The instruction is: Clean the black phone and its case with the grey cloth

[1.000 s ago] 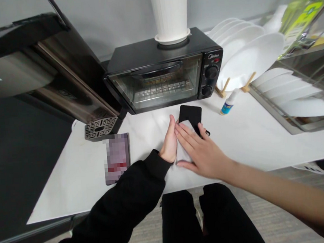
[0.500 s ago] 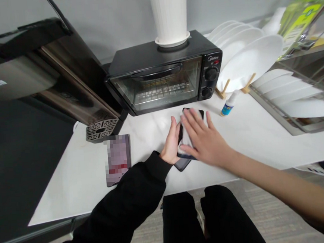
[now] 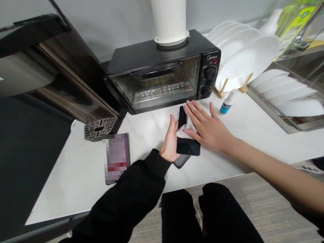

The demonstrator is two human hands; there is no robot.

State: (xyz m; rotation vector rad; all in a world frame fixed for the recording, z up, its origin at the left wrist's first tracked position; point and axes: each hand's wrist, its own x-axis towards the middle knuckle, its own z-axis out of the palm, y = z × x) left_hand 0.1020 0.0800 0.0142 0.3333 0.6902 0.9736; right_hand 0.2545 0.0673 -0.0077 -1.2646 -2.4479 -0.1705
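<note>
My left hand [image 3: 170, 141] grips a black phone [image 3: 188, 147] by its left side, above the white counter. My right hand [image 3: 206, 127] presses a light cloth [image 3: 185, 129] onto the phone's face, with its fingers stretched over the cloth and the upper right part of the phone. Another dark, flat device [image 3: 181, 161] lies on the counter, partly hidden beneath the held phone. To the left of my sleeve lies a blurred-out, purplish flat item [image 3: 116, 158]. A small spray bottle [image 3: 226, 105] with a blue label stands right of my right hand.
A black toaster oven [image 3: 159, 85] with a white pot [image 3: 169, 14] on top stands behind my hands. At the left is a dark machine with a drip tray [image 3: 100, 128]. White plates [image 3: 249, 60] in a wooden rack and a sink [image 3: 291, 126] are at the right.
My right hand has slid the cloth slightly up and to the right, uncovering the lower part of the phone. My left hand still holds the phone.
</note>
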